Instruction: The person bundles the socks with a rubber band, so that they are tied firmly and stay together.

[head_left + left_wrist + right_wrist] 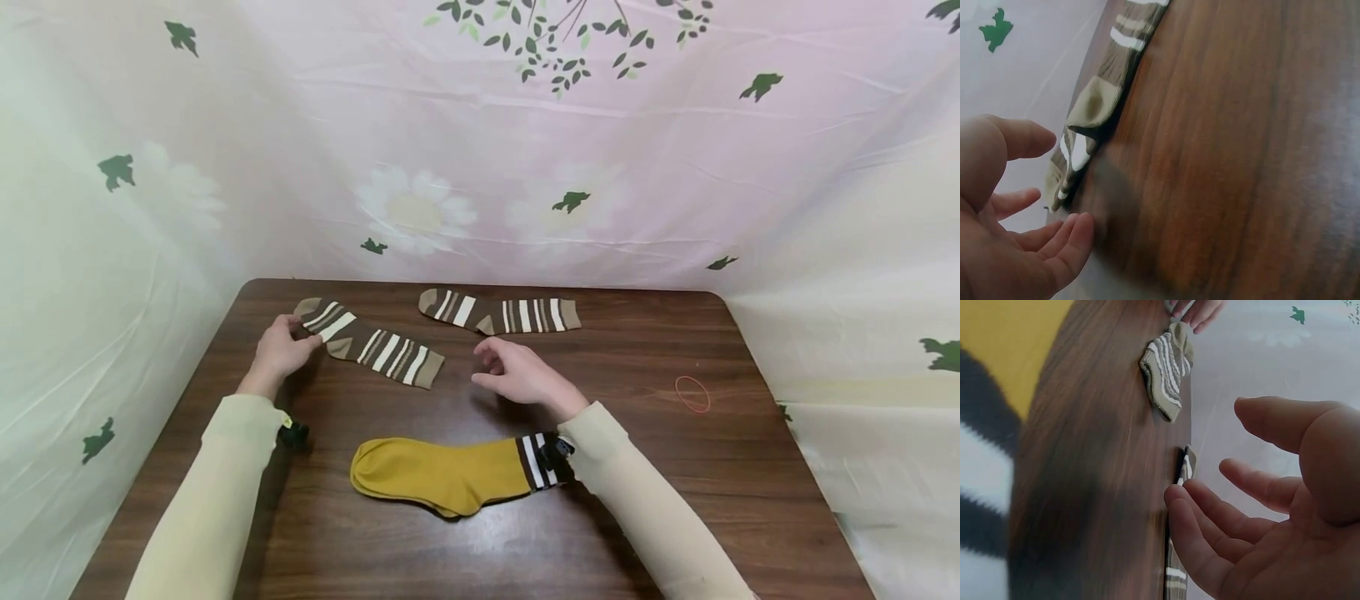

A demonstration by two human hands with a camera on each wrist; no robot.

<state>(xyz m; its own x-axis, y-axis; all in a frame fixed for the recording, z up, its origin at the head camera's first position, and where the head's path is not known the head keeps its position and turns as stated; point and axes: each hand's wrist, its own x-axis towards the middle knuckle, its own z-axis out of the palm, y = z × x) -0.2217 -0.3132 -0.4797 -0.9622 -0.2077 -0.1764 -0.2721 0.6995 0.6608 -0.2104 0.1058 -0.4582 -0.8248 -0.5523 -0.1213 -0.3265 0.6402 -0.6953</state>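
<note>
Lying aslant on the dark table (750, 483), the left striped sock (375, 348) has your left hand (281, 350) right at its toe end! Thumb and fingers stand apart there, nothing pinched; whether a fingertip brushes the knit, you can't tell from these views. Over to your right hand (521, 372): empty, fingers loosely bent with a gap to the thumb, just on the near side of the right striped sock (513, 317). So this looks like the approach, before any grip. The next move seems to call for you to slip your left fingertips under that toe and pinch, while your right hand picks its own edge to take.

And what fabric! Both striped socks are thin, soft ribbed knit, brown banded with white, plain tan at toe, heel and cuff, each lying flat with a bend at the heel. Nearer you, the mustard socks (442, 471) look smoother and thicker, apparently stacked, their dark-and-white cuffs partly behind your right wrist. Beneath it all, glossy wood grain: they should slide easily.
</note>
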